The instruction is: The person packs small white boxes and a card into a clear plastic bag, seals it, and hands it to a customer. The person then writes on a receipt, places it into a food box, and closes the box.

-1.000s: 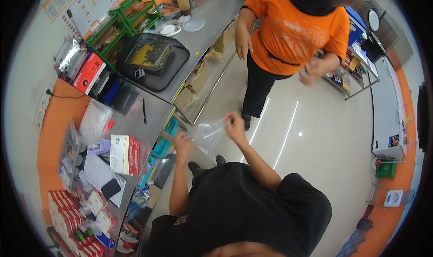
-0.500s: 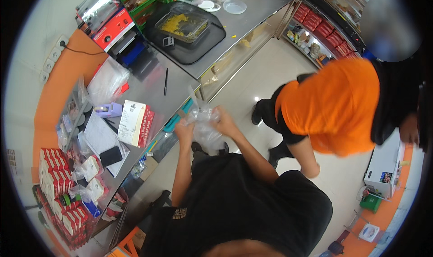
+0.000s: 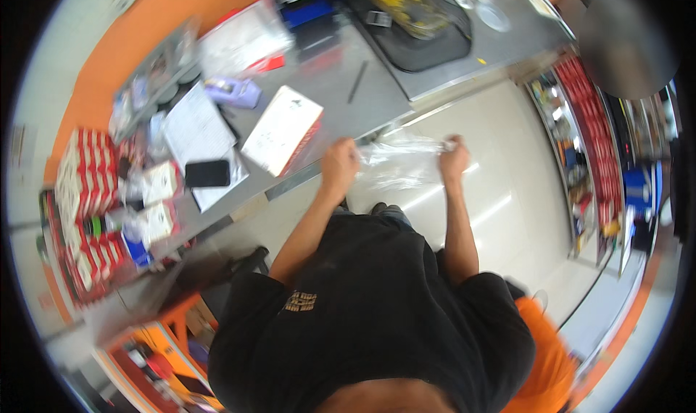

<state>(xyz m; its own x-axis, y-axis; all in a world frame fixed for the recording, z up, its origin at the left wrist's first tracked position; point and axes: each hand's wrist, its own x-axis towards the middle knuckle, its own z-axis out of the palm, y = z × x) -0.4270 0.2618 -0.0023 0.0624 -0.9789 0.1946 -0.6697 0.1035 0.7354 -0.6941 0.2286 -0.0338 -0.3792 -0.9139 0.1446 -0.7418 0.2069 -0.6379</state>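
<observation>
A clear plastic bag (image 3: 400, 160) is stretched between my two hands, in front of my body and just off the counter's edge. My left hand (image 3: 339, 165) is closed on one side of it, beside a white and red box (image 3: 283, 131) standing on the counter. Out to the right, over the floor, my right hand (image 3: 454, 158) pinches the bag's other side. The bag looks thin and see-through, blurred by motion; nothing shows inside it.
The steel counter (image 3: 330, 112) carries a pen (image 3: 357, 81), a purple tape dispenser (image 3: 233, 92), papers (image 3: 197, 126), a black phone (image 3: 207, 173) and a black tray (image 3: 413, 54). Red and white boxes (image 3: 88, 170) are stacked at left. A person in orange (image 3: 544, 358) stands behind me at right.
My hands have moved apart, spreading the bag that was bunched between them. My view has turned, and the person in orange has gone from my right side to behind me.
</observation>
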